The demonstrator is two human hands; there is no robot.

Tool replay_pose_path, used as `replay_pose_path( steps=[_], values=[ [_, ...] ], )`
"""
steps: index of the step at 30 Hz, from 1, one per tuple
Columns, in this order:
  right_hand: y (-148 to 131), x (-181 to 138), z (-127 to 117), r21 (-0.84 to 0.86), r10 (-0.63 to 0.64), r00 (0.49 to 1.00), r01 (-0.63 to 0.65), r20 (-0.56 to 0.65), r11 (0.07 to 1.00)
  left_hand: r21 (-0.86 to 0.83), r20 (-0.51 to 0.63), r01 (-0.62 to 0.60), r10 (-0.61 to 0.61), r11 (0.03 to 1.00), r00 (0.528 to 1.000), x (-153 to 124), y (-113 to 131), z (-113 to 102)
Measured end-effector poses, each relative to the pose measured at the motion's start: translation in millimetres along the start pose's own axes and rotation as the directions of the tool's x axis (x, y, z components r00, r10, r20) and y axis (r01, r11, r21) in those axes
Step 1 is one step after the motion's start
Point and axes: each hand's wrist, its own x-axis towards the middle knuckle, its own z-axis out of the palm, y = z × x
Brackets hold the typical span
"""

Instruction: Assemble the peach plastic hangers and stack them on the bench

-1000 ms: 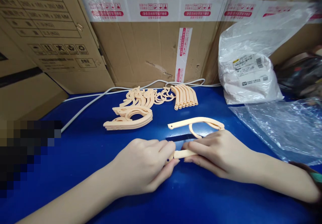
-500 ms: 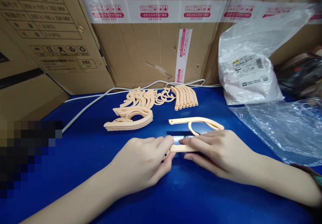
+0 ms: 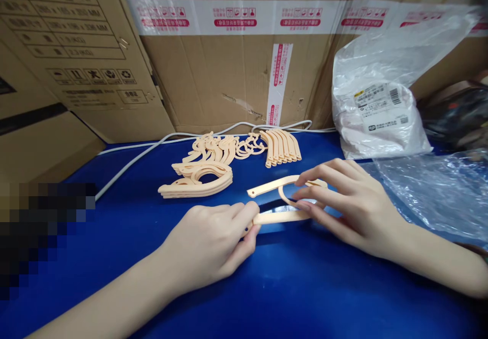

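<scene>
A peach plastic hanger with two folding arms lies on the blue table between my hands. My left hand pinches the near arm's left end between thumb and forefinger. My right hand grips the hanger where its two arms meet, fingers around the hook loop, with the far arm sticking out to the left. Behind them sits a stack of folded hangers.
More peach hanger parts and hooks lie in rows near the back. A white cable runs along cardboard boxes. A filled white plastic bag and clear empty bags lie at the right.
My right hand has slid right and back along the hanger, from the near arm to the joint by the hook. The far arm swung slightly. My left hand keeps its pinch.
</scene>
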Motion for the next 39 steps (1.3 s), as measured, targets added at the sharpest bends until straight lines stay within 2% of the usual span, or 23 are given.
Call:
replay_pose_path(
  steps=[8,16,28,39],
  values=[
    [11,1,6,-0.05,0.082,0.993,-0.078,0.082,0.996,0.034,-0.024,-0.014,0.015,0.999,1.0,2,-1,-4],
    [17,1,10,-0.015,0.068,0.986,-0.066,0.155,0.998,0.012,-0.043,-0.025,0.026,1.0,0.999,0,-5,-2],
    [20,-1,13,0.018,0.079,0.978,-0.084,0.195,0.996,-0.129,0.109,-0.091,0.105,0.987,0.988,6,-6,-8],
    [24,1,14,0.003,0.113,0.955,-0.119,0.276,0.993,-0.115,0.028,-0.159,0.163,0.98,0.986,8,-8,-8]
  ],
)
